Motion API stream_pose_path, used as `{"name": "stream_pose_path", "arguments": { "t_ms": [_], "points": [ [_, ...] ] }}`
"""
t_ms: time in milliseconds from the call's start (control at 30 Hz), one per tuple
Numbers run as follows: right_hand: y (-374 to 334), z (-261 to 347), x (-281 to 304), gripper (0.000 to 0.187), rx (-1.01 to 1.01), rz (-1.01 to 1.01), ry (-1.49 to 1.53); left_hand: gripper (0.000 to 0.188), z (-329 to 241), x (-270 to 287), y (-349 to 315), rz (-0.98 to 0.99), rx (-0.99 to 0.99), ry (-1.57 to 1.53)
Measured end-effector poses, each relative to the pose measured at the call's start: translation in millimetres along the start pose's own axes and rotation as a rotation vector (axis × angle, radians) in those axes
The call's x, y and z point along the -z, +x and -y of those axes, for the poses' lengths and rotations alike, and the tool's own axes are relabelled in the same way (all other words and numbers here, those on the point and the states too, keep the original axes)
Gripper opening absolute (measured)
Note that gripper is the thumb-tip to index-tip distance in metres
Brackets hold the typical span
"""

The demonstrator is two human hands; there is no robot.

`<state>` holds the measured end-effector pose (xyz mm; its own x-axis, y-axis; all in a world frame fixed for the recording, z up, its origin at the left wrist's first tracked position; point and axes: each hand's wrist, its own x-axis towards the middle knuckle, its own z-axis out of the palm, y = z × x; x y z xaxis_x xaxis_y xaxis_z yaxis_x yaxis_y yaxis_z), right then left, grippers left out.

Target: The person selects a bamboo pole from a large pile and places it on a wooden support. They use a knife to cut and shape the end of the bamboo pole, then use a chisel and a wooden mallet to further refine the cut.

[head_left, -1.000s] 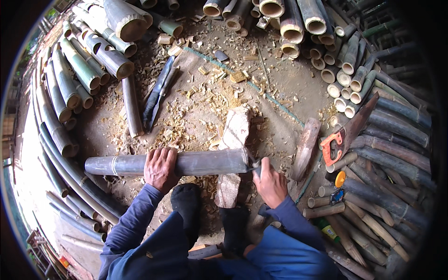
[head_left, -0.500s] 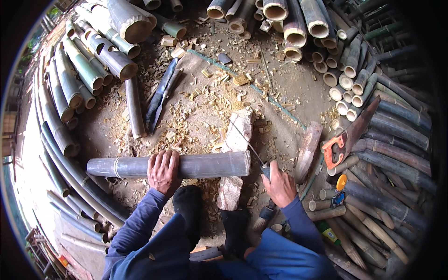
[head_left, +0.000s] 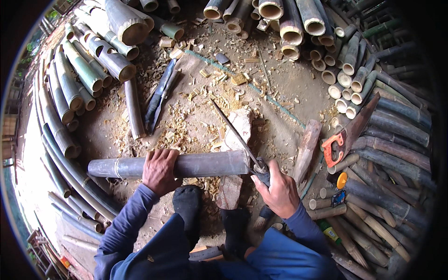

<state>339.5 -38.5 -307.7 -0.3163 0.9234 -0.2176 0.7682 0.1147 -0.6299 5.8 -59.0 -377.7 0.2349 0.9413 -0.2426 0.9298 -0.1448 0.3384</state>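
A thick, dark grey bamboo section (head_left: 210, 164) lies crosswise in front of me, resting on a pale wooden block (head_left: 239, 128). My left hand (head_left: 160, 171) is closed over it left of the middle, the thumb on the near side. In my right hand (head_left: 278, 189), just off the bamboo's right end, is a long narrow-bladed knife (head_left: 229, 125), gripped by its dark handle. Its blade slants up and to the left, passing by the cut end and over the block; whether it touches the bamboo I cannot tell.
Wood chips and shavings litter the ground. Bamboo poles are stacked at left (head_left: 70, 84), far right and right. A saw with an orange handle (head_left: 332, 150) leans on the right pile, near a short log (head_left: 308, 149). Sheathed dark tools (head_left: 161, 95) lie beyond the bamboo. My feet flank the block.
The knife has shifted left and turned, so its blade looks wider and its tip sits farther up-left. My right hand moved slightly nearer the bamboo end; my left hand slid a little left.
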Motion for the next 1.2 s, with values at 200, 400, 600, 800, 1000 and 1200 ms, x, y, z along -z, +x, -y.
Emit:
{"name": "stream_pose_path", "arguments": {
  "t_ms": [200,400,600,800,1000,1200],
  "points": [
    [2.2,-51.9,-28.2,0.032,-0.144,0.082,-0.339,0.052,10.3,3.9,20.2,0.131,-0.03,-0.018],
    [-3.3,4.9,8.0,0.031,0.005,0.02,-0.057,0.046,6.8,-13.0,2.4,-0.104,0.003,-0.004],
    [1.7,-45.4,-26.4,0.031,-0.089,0.023,-0.21,0.046,1.9,-18.3,7.5,-0.166,-0.022,-0.026],
    [-1.7,12.6,5.1,0.031,0.054,-0.03,-0.034,0.049,5.1,-21.3,-2.5,-0.225,-0.014,-0.004],
    [0.6,-38.3,-17.7,0.032,-0.09,0.056,-0.292,0.046,0.7,-19.8,7.2,-0.252,-0.068,0.0],
    [0.1,20.0,13.5,0.031,0.07,-0.038,-0.034,0.044,4.2,-22.3,-6.3,-0.273,-0.034,0.007]
  ]
}}
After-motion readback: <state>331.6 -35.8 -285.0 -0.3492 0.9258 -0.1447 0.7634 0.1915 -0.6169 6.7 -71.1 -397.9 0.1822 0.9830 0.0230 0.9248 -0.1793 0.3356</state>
